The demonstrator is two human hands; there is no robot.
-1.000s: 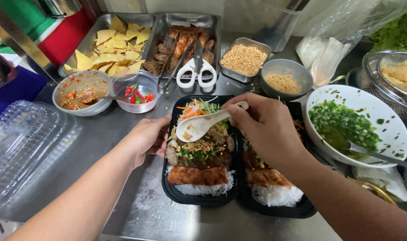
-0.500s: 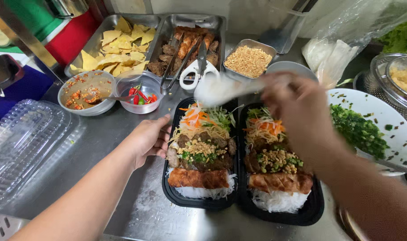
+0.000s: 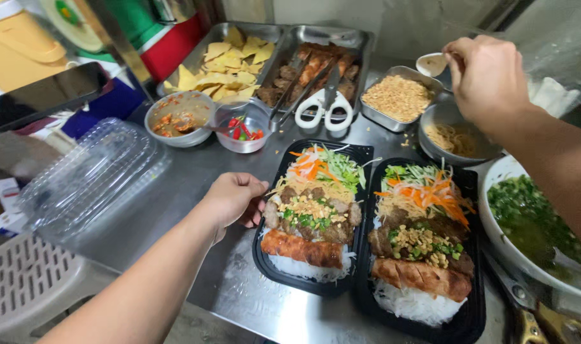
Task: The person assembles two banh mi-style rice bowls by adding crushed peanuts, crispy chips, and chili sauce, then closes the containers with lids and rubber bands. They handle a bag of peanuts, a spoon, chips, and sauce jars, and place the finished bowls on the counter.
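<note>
Topping two noodle trays: spoon, steadying hand, items within reach

Holding item one, a white spoon [image 3: 430,64], in my right hand [image 3: 488,76], fingers pinched closed on its handle, bowl of the spoon level and raised beyond the far trays. My judgement: keep it level on the way over, tip only once directly above the food, and scatter lightly along the middle so nothing lands on the worktop [image 3: 195,185].

Item two, left black tray [image 3: 313,216]: touching the fingertips of my left hand [image 3: 236,200], which is loosely curled against its near-left rim, gripping nothing. Pressing that rim should stop the tray sliding.

Item three, right black tray [image 3: 424,242]: just beside the first, below my right forearm.

Item four, crushed-peanut pan [image 3: 399,97]: just left of my right hand. Small metal bowl [image 3: 456,137]: directly under that hand.

Item five, white bowl of green herb sauce [image 3: 532,223]: right of both trays, under my right arm; I should mind the elbow.
</note>
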